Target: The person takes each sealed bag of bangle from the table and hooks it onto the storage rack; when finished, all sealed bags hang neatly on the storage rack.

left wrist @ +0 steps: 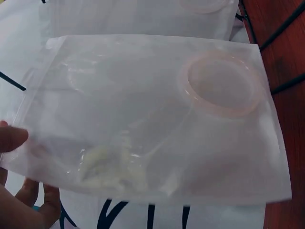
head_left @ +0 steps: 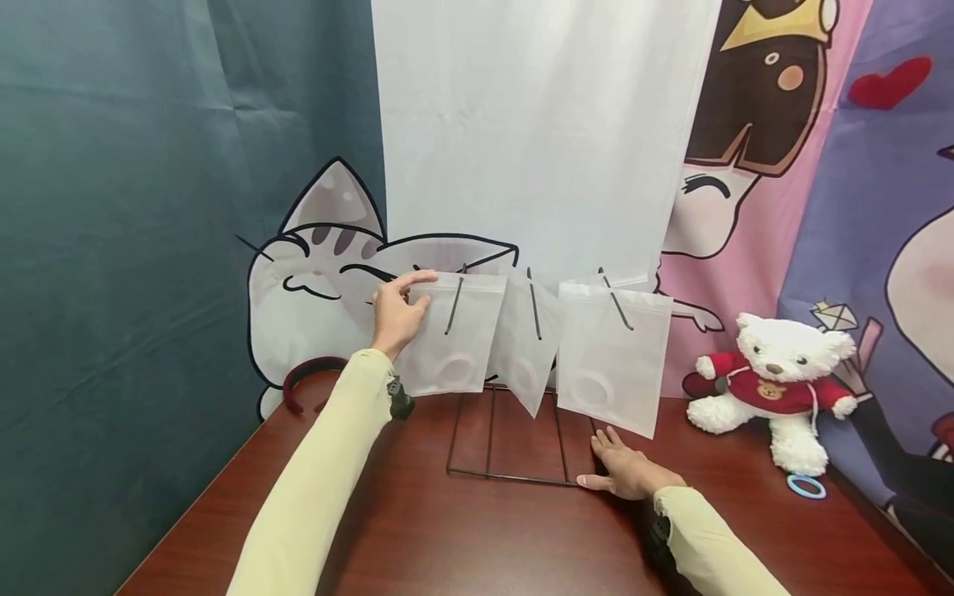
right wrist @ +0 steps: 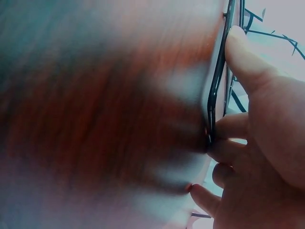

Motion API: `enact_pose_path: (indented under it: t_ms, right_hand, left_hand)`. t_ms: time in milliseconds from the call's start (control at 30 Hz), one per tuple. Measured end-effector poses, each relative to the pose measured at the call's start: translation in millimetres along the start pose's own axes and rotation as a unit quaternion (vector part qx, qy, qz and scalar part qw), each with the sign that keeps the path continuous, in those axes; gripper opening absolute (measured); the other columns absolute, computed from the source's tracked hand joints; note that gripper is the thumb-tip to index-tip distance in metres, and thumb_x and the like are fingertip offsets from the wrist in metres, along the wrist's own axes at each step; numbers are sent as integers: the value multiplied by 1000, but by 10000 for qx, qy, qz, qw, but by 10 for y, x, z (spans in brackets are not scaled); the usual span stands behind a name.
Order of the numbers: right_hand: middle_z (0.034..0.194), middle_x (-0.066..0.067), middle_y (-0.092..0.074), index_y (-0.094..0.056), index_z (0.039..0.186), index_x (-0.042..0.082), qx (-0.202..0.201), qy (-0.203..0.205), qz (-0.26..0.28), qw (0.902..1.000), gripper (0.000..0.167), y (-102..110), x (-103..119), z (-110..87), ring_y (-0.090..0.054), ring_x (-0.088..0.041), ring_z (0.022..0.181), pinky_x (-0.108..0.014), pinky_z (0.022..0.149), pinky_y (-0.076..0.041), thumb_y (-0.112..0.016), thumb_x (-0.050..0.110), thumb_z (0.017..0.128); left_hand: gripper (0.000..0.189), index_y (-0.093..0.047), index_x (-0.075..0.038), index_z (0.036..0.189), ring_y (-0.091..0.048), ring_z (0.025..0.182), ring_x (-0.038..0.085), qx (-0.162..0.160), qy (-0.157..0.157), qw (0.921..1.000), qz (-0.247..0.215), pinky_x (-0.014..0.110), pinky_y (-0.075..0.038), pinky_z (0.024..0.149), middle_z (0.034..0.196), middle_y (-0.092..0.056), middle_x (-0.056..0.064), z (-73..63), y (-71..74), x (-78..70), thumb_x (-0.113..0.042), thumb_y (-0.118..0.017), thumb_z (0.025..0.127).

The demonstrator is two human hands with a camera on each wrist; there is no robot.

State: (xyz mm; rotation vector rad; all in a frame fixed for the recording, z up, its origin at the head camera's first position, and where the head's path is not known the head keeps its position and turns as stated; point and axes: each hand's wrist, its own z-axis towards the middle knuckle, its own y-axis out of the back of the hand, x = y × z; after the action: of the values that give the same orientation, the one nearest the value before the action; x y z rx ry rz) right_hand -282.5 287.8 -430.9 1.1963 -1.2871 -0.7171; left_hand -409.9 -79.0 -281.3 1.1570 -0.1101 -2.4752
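My left hand (head_left: 398,310) pinches the upper left corner of the leftmost translucent zip bag (head_left: 477,331), which hangs on a dark hook of a wire rack (head_left: 514,478). In the left wrist view the thumb lies over the bag's edge and the fingers behind it. A pale pink ring (left wrist: 224,111) and a yellowish patch show through the plastic. A middle bag (head_left: 522,323) hangs turned on its hook, and a right bag (head_left: 626,372) faces me. My right hand (head_left: 633,476) rests with spread fingers on the right front corner of the rack's base.
A white teddy bear (head_left: 778,364) in a red top sits at the right of the brown table (head_left: 492,546), a blue ring (head_left: 807,487) by its foot. At the back left stands a dark red headband (head_left: 294,389). Printed curtains (head_left: 544,124) hang close behind the rack.
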Motion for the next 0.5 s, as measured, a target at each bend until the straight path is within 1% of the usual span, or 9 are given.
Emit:
enact_pose_path:
  t_ms: [100, 200, 233, 267, 367, 400, 467, 500]
  right_hand:
    - [159, -37, -24, -35, 148, -14, -37, 16, -63, 10000, 89, 27, -3, 12, -13, -53, 151, -74, 110, -25, -65, 49, 93]
    - [159, -37, -25, -35, 148, -14, -61, 36, -102, 9999, 88, 43, -3, 25, -13, -53, 151, -73, 111, -26, -66, 48, 93]
    - [158, -37, -24, -35, 148, -14, -61, 48, -95, 9999, 88, 49, 3, 22, -13, -53, 151, -73, 111, -26, -66, 47, 93]
    - [159, -37, -24, -35, 148, -14, -61, 29, -83, 9999, 88, 45, 2, 25, -12, -53, 151, -73, 112, -25, -66, 48, 93]
    - [159, -36, -24, -35, 149, -13, -49, -14, -8, 10000, 88, 47, 10, 9, -13, -53, 151, -73, 112, -25, -66, 48, 93]
    - [159, -36, -24, -34, 149, -13, -41, -31, 1, 10000, 89, 54, 11, 1, -13, -53, 151, -72, 113, -24, -67, 48, 93]
    - [159, -36, -23, -34, 149, -13, -27, -72, 15, 10000, 89, 75, 22, -17, -13, -53, 151, -70, 115, -24, -67, 48, 92]
    - [159, -36, -23, -35, 149, -13, -10, -72, 44, 10000, 89, 91, 35, -27, -13, -53, 151, -69, 116, -23, -68, 47, 92]
  left_hand:
    - [32, -78, -14, 106, -65, 113, 26, 133, -32, 9999, -33, 37, -46, 98, 125, -72, 5, -31, 50, 29, 3, -66, 82]
    - [28, -78, -10, 103, -66, 113, 29, 280, -66, 9996, -68, 42, -50, 103, 124, -72, 10, -93, 115, 93, 3, -66, 80]
    - [28, -78, -9, 102, -66, 118, 28, 312, -49, 9995, -70, 44, -52, 101, 125, -71, 10, -130, 142, 118, 3, -67, 80]
    - [27, -78, -9, 102, -66, 119, 28, 332, -58, 9994, -51, 45, -53, 101, 125, -71, 11, -174, 170, 152, 3, -67, 80]
    - [25, -77, -8, 101, -65, 120, 27, 266, -71, 9996, 70, 47, -53, 100, 126, -70, 10, -373, 274, 252, 0, -69, 80]
    - [24, -77, -8, 101, -65, 119, 27, 196, -163, 9995, 169, 48, -53, 98, 125, -70, 11, -458, 310, 286, 0, -68, 80]
    - [21, -76, -8, 99, -65, 115, 27, 77, -469, 9977, 476, 46, -53, 94, 121, -71, 11, -647, 391, 346, -1, -68, 81]
    - [20, -76, -8, 98, -66, 112, 26, 89, -642, 9958, 647, 45, -53, 92, 116, -71, 10, -747, 438, 368, -1, -68, 81]
